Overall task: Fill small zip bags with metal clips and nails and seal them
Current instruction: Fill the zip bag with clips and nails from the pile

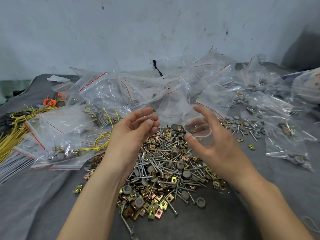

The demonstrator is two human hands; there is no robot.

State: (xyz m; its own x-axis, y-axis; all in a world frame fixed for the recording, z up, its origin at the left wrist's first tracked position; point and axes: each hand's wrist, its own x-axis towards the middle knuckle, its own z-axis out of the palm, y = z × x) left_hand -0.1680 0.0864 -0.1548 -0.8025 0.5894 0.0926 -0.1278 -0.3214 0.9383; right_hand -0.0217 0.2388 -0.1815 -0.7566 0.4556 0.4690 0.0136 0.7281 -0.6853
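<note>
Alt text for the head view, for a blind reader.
The right hand holds a clear zip bag, the left hand curled beside it, above a pile of screws, metal clips and grey caps on cloth. More bags lie behind.

- A grey cloth [43, 196] covers the work surface.
- A pale wall [121, 32] with dark scuffs stands behind.
- Yellow wires [10, 141] lie bundled at the left.
- Orange ties [50, 102] sit just beyond them.
- A bundle of thin grey strips [12, 165] lies at the lower left edge.
- A crumpled white scrap [56, 78] rests on the cloth's far left.
- A black strap [156, 68] leans on the wall.
- Green fabric [10, 87] shows at the far left.
</note>
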